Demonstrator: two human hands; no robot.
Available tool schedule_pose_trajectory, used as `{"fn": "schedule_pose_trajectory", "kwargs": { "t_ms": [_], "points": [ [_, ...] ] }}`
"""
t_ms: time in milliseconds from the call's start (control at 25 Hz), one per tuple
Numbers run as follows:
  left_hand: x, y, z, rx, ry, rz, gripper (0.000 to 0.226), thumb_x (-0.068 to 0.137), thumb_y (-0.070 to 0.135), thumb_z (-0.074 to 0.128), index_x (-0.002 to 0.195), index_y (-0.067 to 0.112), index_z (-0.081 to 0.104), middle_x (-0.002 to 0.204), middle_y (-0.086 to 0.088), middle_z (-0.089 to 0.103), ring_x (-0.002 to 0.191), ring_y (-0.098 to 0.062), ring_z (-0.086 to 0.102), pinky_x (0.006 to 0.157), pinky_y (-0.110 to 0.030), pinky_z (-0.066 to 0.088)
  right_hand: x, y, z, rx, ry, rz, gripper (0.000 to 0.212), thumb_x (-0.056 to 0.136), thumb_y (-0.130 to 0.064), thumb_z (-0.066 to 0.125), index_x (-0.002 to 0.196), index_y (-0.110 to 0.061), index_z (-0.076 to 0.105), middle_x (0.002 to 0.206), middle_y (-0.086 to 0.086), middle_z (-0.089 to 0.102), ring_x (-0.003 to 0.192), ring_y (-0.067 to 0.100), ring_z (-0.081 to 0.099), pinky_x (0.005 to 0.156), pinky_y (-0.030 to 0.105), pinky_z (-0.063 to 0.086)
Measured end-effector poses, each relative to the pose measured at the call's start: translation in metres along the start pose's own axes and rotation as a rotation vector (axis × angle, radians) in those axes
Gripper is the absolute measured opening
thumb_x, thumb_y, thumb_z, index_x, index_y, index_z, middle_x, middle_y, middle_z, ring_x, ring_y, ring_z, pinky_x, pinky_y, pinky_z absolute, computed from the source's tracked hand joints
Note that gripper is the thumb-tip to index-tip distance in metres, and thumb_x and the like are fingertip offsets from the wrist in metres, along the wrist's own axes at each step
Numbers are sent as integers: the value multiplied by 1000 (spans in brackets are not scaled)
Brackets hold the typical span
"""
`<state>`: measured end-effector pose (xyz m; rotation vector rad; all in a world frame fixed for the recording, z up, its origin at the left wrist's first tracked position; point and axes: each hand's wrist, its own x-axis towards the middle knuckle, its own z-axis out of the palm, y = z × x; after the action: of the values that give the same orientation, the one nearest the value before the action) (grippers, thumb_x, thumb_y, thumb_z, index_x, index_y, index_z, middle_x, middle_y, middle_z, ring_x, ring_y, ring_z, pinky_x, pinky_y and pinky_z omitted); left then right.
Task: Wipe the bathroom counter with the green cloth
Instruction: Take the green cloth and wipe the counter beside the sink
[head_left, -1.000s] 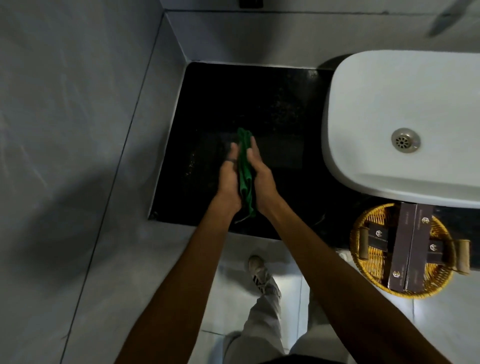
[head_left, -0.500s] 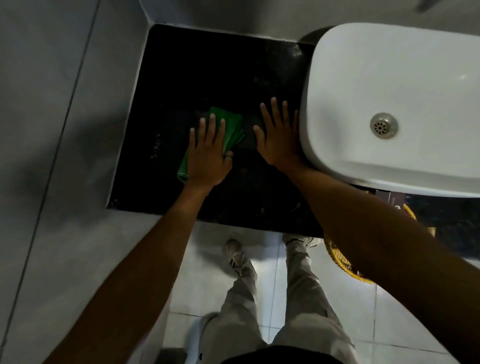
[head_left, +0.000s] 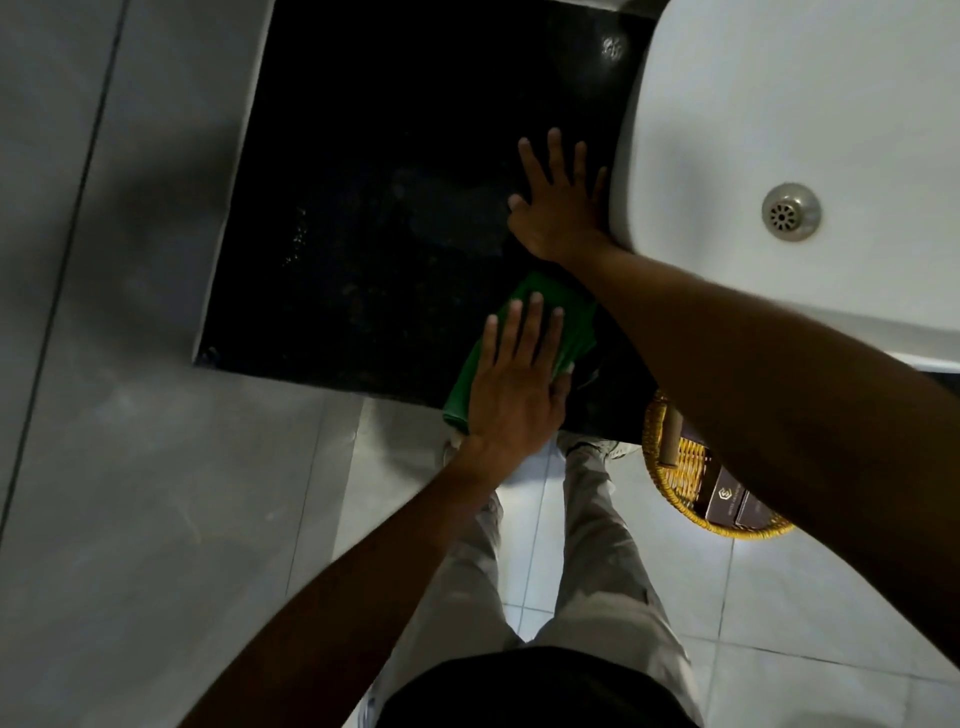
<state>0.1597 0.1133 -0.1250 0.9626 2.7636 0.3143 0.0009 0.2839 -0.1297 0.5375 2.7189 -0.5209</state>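
1. The left hand (head_left: 511, 387) lies flat, fingers straight and close together, pressing the green cloth (head_left: 545, 325) onto the black counter (head_left: 395, 197) at its near edge, centre frame.
2. The right hand (head_left: 561, 208) rests flat, fingers spread wide, beside the white sink (head_left: 779, 104).

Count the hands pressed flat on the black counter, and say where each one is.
2. The left hand lies flat on the green cloth at the black counter's front edge. The right hand rests flat farther back, beside the white basin.
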Motion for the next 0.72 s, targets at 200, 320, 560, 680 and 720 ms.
{"fn": "schedule_pose_trajectory", "kwargs": {
  "t_ms": [200, 320, 560, 680, 720],
  "points": [
    [18, -1, 1, 12, -61, 402, 58, 105, 51, 32, 161, 34, 29, 174, -10, 24, 162, -35, 19, 130, -56, 19, -4, 2, 4, -46, 85, -15, 71, 98, -50, 33, 163, -34, 6, 173, 5, -3, 158, 38, -6, 122, 61, -5],
    [8, -55, -11, 94, -72, 640, 56, 107, 49, 34, 161, 37, 31, 173, -6, 26, 161, -31, 24, 131, -51, 19, -4, -2, 3, -61, 85, 1, 70, 100, -49, 33, 163, -35, 5, 173, 3, -4, 158, 36, -7, 123, 60, -6],
    [47, -196, -62, 207, -48, 303, 59, 104, 43, 40, 162, 36, 32, 173, -5, 27, 161, -32, 25, 130, -53, 23, -5, -6, 8, -112, 162, 9, 69, 102, -46, 39, 163, -32, 10, 173, 5, 3, 158, 37, 1, 124, 63, -1],
    [119, -207, -80, 132, -15, 52, 58, 106, 42, 33, 163, 35, 28, 175, -5, 21, 163, -32, 18, 131, -53, 16, -10, -7, 15, -154, 273, 26, 67, 101, -42, 40, 163, -29, 16, 172, 7, 10, 158, 38, 8, 124, 64, 5],
    [145, -209, -85, 94, 10, -39, 57, 107, 43, 31, 163, 34, 28, 175, -5, 20, 163, -31, 17, 132, -52, 14, -13, -6, 18, -166, 315, 32, 67, 101, -42, 38, 163, -28, 17, 172, 8, 12, 157, 39, 10, 124, 64, 6]
  ]
}}
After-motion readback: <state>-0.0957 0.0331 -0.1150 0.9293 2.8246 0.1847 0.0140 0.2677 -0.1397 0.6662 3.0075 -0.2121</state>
